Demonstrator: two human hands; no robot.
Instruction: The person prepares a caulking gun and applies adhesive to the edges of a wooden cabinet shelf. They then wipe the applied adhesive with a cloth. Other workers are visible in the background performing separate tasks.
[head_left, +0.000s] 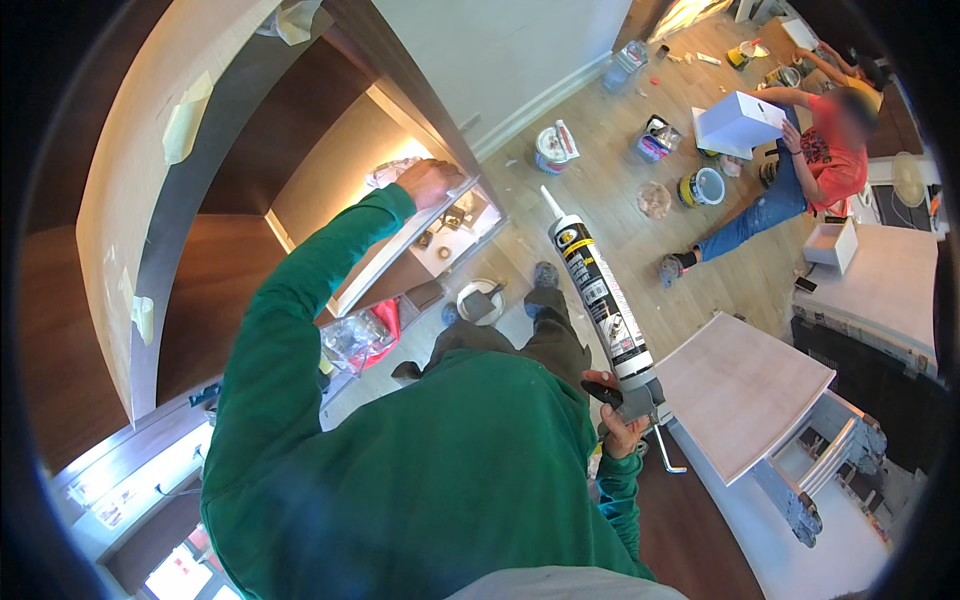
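My right hand (619, 429) grips a caulking gun (639, 401) by its handle. A sealant cartridge (600, 292) with a black and white label sits in it, its white nozzle (553, 202) pointing up and away from me. A bent metal rod (667, 454) sticks out at the gun's rear. On my left, the arm reaches out to a cabinet, and my left hand (429, 184) rests with curled fingers at the front edge of a shelf (405, 247). A crumpled pale pink cloth (391, 172) lies beside it; whether the fingers hold anything is hidden.
Dark wood cabinetry (300, 112) with a taped curved panel (150, 195) stands at left. Several tubs, including a white bucket (556, 148), dot the wooden floor (517, 195). At upper right a seated person (829, 150) handles a white box (741, 120). A pale panel (746, 394) lies right.
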